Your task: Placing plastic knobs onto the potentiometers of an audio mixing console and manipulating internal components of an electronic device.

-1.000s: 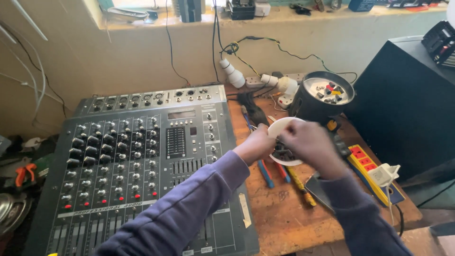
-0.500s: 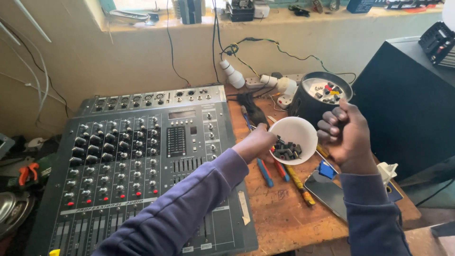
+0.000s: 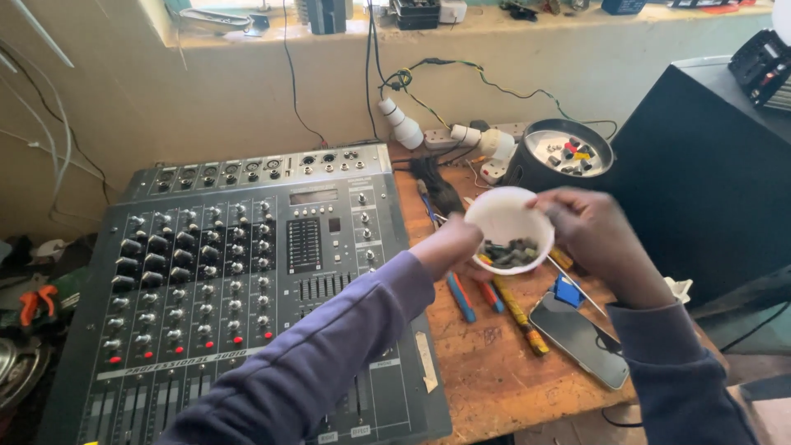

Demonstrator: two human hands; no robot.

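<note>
Sleeves of dark blue cloth enter from the bottom edge, one at lower centre and one at lower right; the left hand at mid-frame is curled against the near rim of a small white bowl, holding it above the bench, fingers mostly hidden behind the bowl; the right hand is right of centre, fingertips bent in at the bowl's far rim, touching or just over it, blurred, so whether they pinch anything I cannot tell; the bowl is tilted toward the camera and holds a heap of small dark knobs. Below the hands, on the wooden bench: a phone lying flat at lower right; a yellow-handled screwdriver and a blue-handled tool just left of it, side by side; a small blue block near the phone. Left half of the frame: a grey audio mixer with rows of knobs, its right edge just beside the tools. Farther back, upper right of centre: a black round tub with coloured bits on its top; white plugs and cables beside it at the wall; a black speaker cabinet fills the right edge; a window ledge runs along the top.
</note>
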